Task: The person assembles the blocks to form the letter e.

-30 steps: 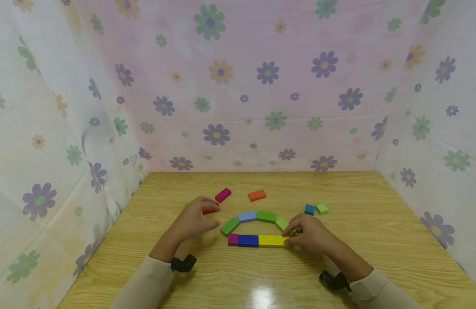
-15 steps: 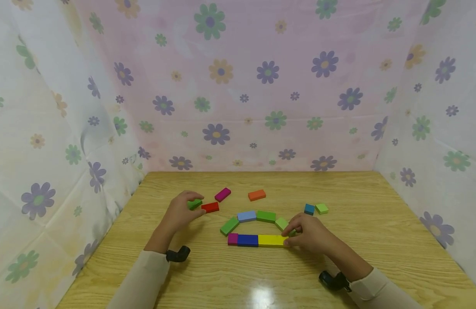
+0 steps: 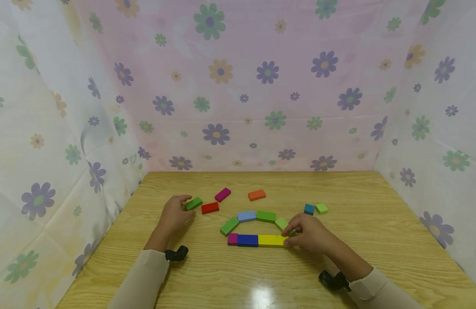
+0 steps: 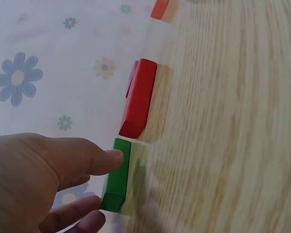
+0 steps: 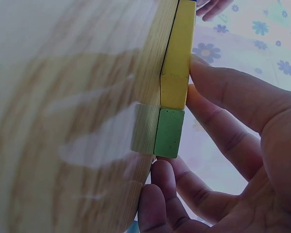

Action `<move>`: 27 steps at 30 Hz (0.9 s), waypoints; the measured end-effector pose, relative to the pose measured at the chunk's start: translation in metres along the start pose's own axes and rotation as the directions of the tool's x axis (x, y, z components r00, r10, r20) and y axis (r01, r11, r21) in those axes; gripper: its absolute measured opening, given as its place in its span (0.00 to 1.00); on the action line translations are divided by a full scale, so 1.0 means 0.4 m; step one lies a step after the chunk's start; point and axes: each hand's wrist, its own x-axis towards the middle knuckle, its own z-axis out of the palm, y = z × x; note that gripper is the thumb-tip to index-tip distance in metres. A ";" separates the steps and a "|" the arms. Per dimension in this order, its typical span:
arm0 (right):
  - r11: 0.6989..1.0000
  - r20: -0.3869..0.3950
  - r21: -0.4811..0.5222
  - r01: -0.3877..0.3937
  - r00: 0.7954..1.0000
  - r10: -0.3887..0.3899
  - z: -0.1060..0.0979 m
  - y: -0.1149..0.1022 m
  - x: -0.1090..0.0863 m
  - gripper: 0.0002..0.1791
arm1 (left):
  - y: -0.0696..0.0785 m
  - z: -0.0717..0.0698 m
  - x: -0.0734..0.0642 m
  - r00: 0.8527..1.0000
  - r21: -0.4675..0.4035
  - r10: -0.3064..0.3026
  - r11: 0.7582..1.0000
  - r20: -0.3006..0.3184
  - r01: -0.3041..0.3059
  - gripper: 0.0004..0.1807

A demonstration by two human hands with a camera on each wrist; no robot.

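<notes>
My left hand (image 3: 174,216) reaches around a green block (image 3: 193,203) at the left, thumb on the near side and fingers at the far end. In the left wrist view the thumb overlaps that green block (image 4: 117,175), and the fingers are relaxed. A red block (image 3: 210,208) lies just right of it. My right hand (image 3: 309,234) pinches the right end of a long yellow block (image 3: 272,240) with thumb and index finger. Beyond the yellow block's end, a green block (image 5: 169,132) sits by the other fingertips. Blue (image 3: 247,240) and magenta (image 3: 232,239) blocks continue the row leftward.
An arch behind the row has green (image 3: 230,225), light blue (image 3: 247,216), green (image 3: 266,216) and lime (image 3: 282,224) blocks. Loose magenta (image 3: 223,195) and orange (image 3: 257,195) blocks lie farther back. Small blue (image 3: 309,209) and lime (image 3: 321,208) blocks sit right.
My left hand has moved left, away from the red block and arch, and come to the green block. The right hand stays at the yellow block's end.
</notes>
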 end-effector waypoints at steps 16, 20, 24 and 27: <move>1.000 0.009 0.016 -0.011 1.000 0.011 0.000 -0.004 -0.002 0.07 | -0.012 -0.002 0.010 0.995 -0.024 -0.093 0.995 -0.023 0.093 0.30; 0.999 0.011 0.022 -0.027 1.000 0.027 0.000 -0.010 -0.004 0.07 | -0.015 0.002 0.013 0.994 -0.026 -0.107 0.994 -0.037 0.106 0.27; 0.999 0.012 0.022 -0.031 0.999 0.031 0.000 -0.011 -0.005 0.07 | -0.016 0.005 0.013 0.994 -0.022 -0.095 0.995 -0.052 0.094 0.25; 0.999 0.020 0.031 -0.023 1.000 0.022 0.000 -0.009 -0.004 0.07 | -0.017 0.006 0.011 0.994 -0.018 -0.095 0.995 -0.057 0.094 0.23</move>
